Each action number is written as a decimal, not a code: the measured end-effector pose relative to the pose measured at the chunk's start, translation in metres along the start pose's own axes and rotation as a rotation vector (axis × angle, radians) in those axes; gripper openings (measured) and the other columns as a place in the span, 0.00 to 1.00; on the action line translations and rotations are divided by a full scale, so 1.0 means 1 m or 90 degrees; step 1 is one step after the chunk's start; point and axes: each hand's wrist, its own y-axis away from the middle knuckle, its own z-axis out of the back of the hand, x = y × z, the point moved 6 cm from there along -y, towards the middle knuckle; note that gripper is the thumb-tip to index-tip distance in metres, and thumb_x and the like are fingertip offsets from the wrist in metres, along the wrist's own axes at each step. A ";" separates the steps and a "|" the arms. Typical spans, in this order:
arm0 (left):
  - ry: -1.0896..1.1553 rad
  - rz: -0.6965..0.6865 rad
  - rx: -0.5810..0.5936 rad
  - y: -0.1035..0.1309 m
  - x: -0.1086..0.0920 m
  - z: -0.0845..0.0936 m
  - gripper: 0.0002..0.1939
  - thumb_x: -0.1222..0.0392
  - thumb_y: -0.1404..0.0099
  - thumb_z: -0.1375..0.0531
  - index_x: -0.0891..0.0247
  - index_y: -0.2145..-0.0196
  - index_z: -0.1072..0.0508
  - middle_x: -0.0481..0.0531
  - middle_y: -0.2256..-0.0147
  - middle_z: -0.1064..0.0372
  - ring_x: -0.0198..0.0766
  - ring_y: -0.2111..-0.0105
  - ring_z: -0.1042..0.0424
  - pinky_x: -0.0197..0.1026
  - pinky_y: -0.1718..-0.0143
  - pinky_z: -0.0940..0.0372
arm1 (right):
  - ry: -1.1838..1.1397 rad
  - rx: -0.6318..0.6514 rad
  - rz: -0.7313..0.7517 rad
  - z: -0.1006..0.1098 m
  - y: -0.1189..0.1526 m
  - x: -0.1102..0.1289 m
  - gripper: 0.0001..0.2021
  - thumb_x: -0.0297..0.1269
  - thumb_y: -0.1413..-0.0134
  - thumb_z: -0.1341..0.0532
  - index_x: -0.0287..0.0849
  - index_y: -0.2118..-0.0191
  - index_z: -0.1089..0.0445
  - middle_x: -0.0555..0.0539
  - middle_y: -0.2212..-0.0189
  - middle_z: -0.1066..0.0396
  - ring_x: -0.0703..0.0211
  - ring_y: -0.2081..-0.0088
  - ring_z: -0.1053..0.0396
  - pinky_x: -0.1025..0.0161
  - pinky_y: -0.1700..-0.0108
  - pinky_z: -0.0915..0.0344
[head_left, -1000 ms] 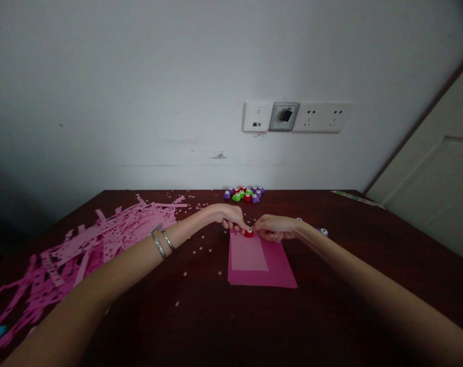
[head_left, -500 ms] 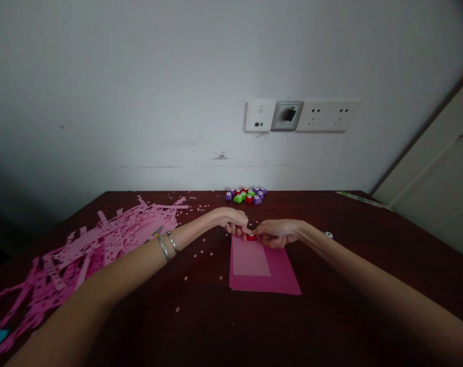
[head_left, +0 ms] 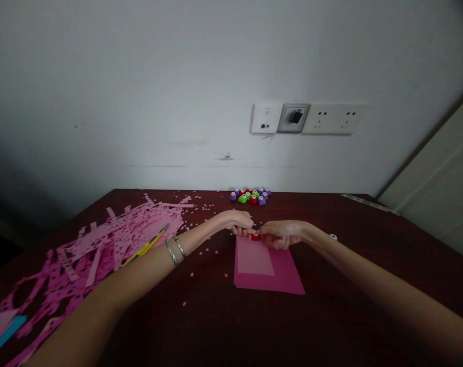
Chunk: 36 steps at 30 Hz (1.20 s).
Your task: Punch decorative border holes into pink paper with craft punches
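Between my two hands, at the far end of the paper, sits the small red punch (head_left: 255,236), its round white top with a dark centre facing up. It lies just to the right of my left hand (head_left: 241,221) and just to the left of my right hand (head_left: 279,234), so my fingertips come at it from opposite sides. Neither hand is clearly nearer; both seem to touch it.

The fingers of my left hand are curled under, with the foremost tips reaching across to the punch. My right hand is bent in much the same way, thumb side toward the punch and the other fingers folded over the paper. Hardly any gap shows between the tips and the red body, but I cannot tell whether either hand grips it alone or only steadies and presses it. The punch is too small and too covered for me to read its long axis.

Under it, the pale pink sheet (head_left: 254,260) runs from my fingers back toward me, and I judge that its long side points that way. It lies on the magenta paper (head_left: 288,278), near that paper's left side, leaving a broad magenta band on the right. How far the punch overlaps the pale sheet's far edge is hidden by my fingers. Beyond my hands, well apart, stands a cluster of coloured punches (head_left: 250,196).
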 end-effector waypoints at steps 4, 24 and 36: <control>-0.041 0.042 -0.014 0.003 -0.004 0.000 0.10 0.57 0.49 0.44 0.67 0.75 0.29 0.48 0.83 0.41 0.27 0.85 0.46 0.32 0.85 0.49 | -0.018 -0.024 0.018 -0.003 0.000 0.001 0.25 0.45 0.39 0.58 0.42 0.86 0.54 0.57 0.91 0.56 0.73 0.88 0.63 0.74 0.87 0.65; 0.041 -0.079 -0.198 0.042 -0.008 0.010 0.17 0.48 0.46 0.44 0.67 0.77 0.31 0.46 0.80 0.39 0.26 0.83 0.44 0.32 0.83 0.51 | 0.080 -0.452 0.205 0.025 0.024 0.007 0.11 0.42 0.48 0.47 0.41 0.75 0.44 0.58 0.88 0.46 0.72 0.88 0.52 0.73 0.87 0.57; -0.440 0.012 -0.318 0.100 -0.046 -0.086 0.39 0.41 0.42 0.46 0.72 0.42 0.45 0.76 0.44 0.50 0.61 0.51 0.39 0.52 0.57 0.42 | 0.455 -0.574 0.385 0.010 0.035 0.031 0.16 0.39 0.53 0.39 0.38 0.57 0.32 0.45 0.68 0.34 0.60 0.68 0.37 0.62 0.65 0.39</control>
